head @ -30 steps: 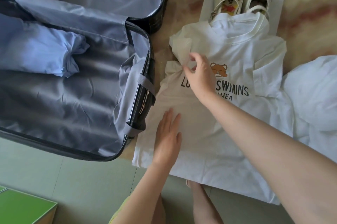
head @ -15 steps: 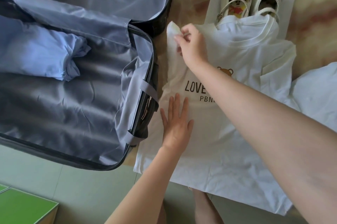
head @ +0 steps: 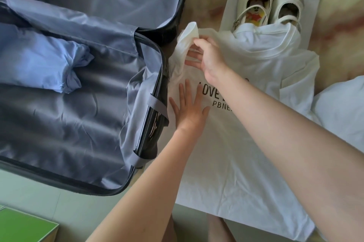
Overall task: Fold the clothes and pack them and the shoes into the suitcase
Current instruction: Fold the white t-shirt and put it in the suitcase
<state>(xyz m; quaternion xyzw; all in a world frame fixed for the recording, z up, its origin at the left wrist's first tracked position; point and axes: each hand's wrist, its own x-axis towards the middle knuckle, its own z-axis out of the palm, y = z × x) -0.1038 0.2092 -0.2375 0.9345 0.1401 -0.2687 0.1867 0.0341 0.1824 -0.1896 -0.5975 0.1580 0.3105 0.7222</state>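
White T-shirt [head: 236, 153] flat beside open suitcase [head: 78, 113].

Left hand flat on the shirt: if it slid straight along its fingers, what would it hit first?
Probably the lifted sleeve of the white T-shirt, pinched by the right hand; depth is unclear.

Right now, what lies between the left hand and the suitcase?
Only a narrow strip of the T-shirt, which the left hand presses flat; its edge meets the suitcase rim. The head view shows it.
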